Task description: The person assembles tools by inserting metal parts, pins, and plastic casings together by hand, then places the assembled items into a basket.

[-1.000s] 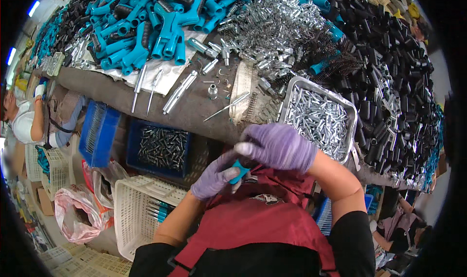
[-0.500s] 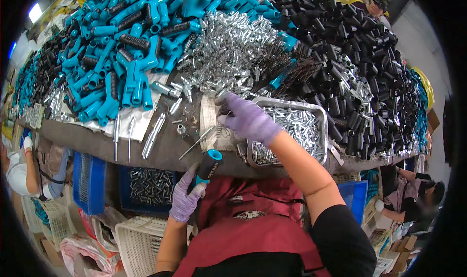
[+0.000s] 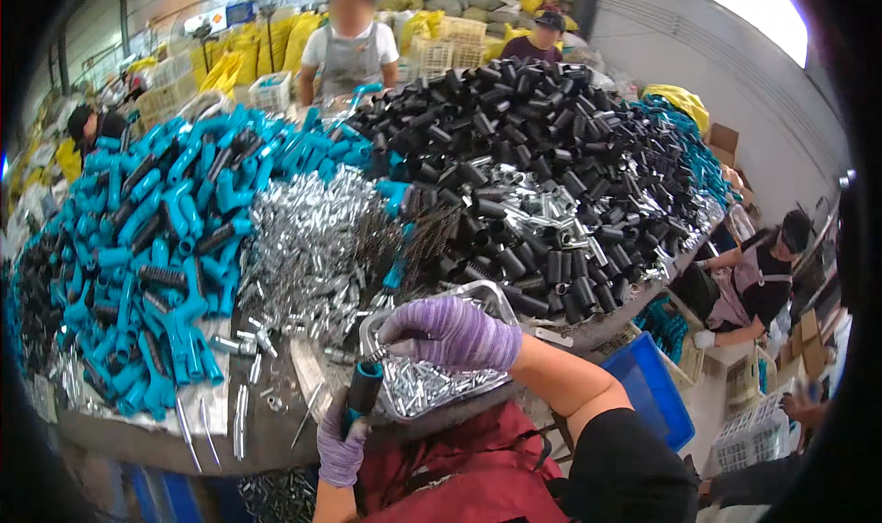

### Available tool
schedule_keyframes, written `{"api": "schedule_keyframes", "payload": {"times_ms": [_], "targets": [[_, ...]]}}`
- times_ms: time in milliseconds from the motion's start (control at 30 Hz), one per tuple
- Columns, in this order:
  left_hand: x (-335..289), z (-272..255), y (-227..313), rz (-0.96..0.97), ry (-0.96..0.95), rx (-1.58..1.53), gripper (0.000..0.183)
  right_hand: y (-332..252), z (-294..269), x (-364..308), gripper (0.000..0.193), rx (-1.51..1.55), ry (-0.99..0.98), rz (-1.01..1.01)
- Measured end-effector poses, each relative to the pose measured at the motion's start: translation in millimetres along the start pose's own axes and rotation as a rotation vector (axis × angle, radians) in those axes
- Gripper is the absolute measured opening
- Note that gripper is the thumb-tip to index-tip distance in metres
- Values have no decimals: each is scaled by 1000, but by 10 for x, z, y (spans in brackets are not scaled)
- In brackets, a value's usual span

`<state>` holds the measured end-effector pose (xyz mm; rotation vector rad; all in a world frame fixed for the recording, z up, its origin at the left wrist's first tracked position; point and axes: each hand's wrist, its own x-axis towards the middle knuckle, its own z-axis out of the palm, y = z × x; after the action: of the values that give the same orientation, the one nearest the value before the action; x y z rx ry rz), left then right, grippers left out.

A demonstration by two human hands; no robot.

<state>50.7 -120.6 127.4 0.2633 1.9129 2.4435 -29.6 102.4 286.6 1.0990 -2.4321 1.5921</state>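
Near the table's front edge, my left hand (image 3: 341, 451) is closed around a black and teal tubular handle (image 3: 364, 393), held upright with its open teal end facing up. Just above that opening my right hand (image 3: 452, 336) is closed in a pinch. A small silvery metal part (image 3: 378, 351) shows at its fingertips, too small to name closely. Partly hidden by the right hand and forearm, a metal tray (image 3: 503, 308) holds many small silvery pins (image 3: 424, 383). A pale strip (image 3: 310, 372) lies on the table beside the handle.
Heaps of teal handles (image 3: 138, 275), silvery fittings (image 3: 308, 238) and black sleeves (image 3: 542, 156) cover the table. Thin metal rods (image 3: 186, 434) lie at the front left. A knife (image 3: 554, 337) sits right of the tray, a blue bin (image 3: 650, 387) beyond the table edge. Several other people are around.
My right hand has gone from the parts beside the tray to just above the handle's open end, with a small metal part at its fingertips. The head view has tilted up and turned right.
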Motion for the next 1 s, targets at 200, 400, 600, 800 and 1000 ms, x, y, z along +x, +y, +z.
{"api": "schedule_keyframes", "payload": {"times_ms": [200, 400, 600, 800, 1000], "targets": [[185, 135, -74, 426, -6, 466, 51, -113, -53, -81, 17, -142, -184, 69], [149, 211, -20, 361, 71, 369, 53, -22, 2, -65, 18, -137, -158, 56], [154, 163, -114, 350, 144, 295, 59, 22, 89, -1, 21, -152, -159, 15], [204, 225, -23, 224, 106, 384, 45, 694, -640, 536, 30, -433, 167, 216], [192, 227, -83, 169, 173, 261, 44, 1500, -1264, 1188, 48, -1330, -382, 195]]}}
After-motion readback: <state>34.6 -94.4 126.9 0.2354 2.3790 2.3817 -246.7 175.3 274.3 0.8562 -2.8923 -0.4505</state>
